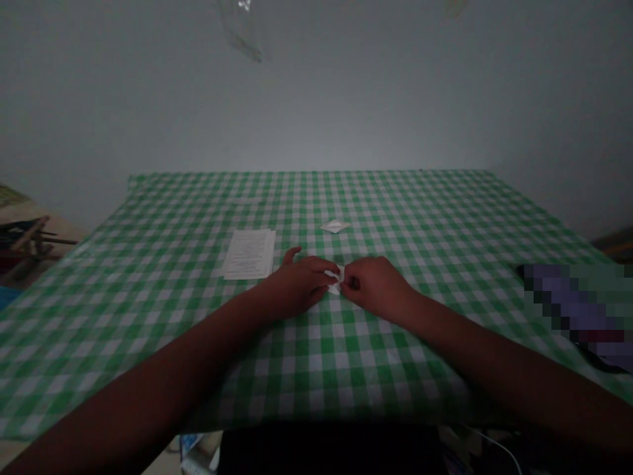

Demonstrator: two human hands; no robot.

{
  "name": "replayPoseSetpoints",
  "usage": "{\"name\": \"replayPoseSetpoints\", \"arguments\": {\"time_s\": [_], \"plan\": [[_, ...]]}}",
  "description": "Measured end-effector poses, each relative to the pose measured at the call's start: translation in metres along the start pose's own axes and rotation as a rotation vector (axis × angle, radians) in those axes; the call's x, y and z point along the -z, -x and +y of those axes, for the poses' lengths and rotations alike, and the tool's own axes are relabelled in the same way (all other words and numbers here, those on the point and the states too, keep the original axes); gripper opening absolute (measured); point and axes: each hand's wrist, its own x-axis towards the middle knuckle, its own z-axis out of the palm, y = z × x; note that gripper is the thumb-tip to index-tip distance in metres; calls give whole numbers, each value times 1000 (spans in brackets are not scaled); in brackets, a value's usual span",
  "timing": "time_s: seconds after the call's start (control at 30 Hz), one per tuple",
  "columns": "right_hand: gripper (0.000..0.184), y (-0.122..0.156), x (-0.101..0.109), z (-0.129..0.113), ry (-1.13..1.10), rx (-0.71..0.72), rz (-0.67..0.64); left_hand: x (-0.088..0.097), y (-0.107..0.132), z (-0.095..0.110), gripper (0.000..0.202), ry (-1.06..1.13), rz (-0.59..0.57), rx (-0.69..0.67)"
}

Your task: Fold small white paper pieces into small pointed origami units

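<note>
A small piece of white folded paper [334, 288] lies on the checked cloth between my two hands, mostly covered by fingers. My left hand [299, 285] is closed at its left side, thumb and fingertips on the paper, with one finger sticking out away from me. From the right, my right hand [378, 285] pinches the paper's other edge with curled fingers. Just beyond the hands rests a flat, diamond-shaped folded paper [335, 226]. Left of my left hand lies a small stack of printed sheets [248, 254], too blurred to read.
A green-and-white checked tablecloth [316, 356] covers the table, which reaches a pale wall [316, 99]. At the right edge lies a dark, pixelated flat object [568, 310]. Below the front edge a white cable [499, 445] shows. Wooden items [32, 241] stand at far left.
</note>
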Motion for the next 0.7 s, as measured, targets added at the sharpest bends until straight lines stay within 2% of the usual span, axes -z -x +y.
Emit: {"name": "replayPoseSetpoints", "arguments": {"time_s": [0.13,0.33,0.5,0.7], "plan": [[16,1,-4,-1,-4,27,-5,0,0,0,31,-10,-10,0],[18,-14,-8,27,15,-120,105,3,0,2,30,7,-7,13],[17,-14,-9,29,19,-142,169,4,1,3,26,4,-4,-1],[19,-13,-8,34,-34,-106,202,6,1,2,47,-35,-35,-87]]}}
